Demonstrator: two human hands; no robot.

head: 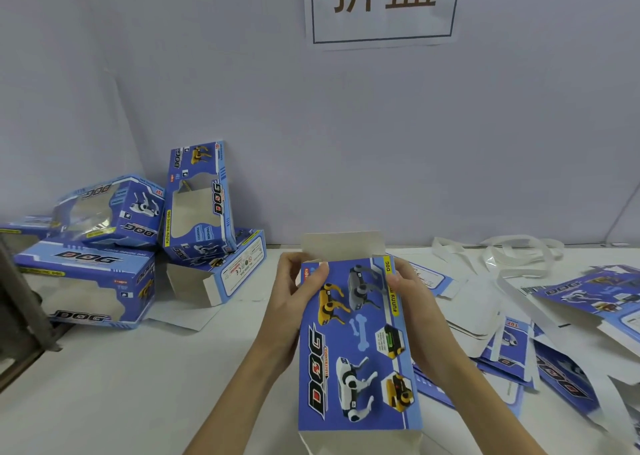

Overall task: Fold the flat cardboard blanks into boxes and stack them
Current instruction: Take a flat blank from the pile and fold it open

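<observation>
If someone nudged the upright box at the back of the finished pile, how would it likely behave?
The upright box stands on its narrow end atop another box, so it probably tips easily. Its window shows an empty interior, so it is likely light. Thin card may dent under pressure.

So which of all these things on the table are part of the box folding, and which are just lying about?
Part of the job:
- box being folded, held by left hand and right hand
- finished boxes
- flat blanks

Just lying about:
- white strapping bands
- paper sign on the wall
- metal frame at the left edge
</observation>
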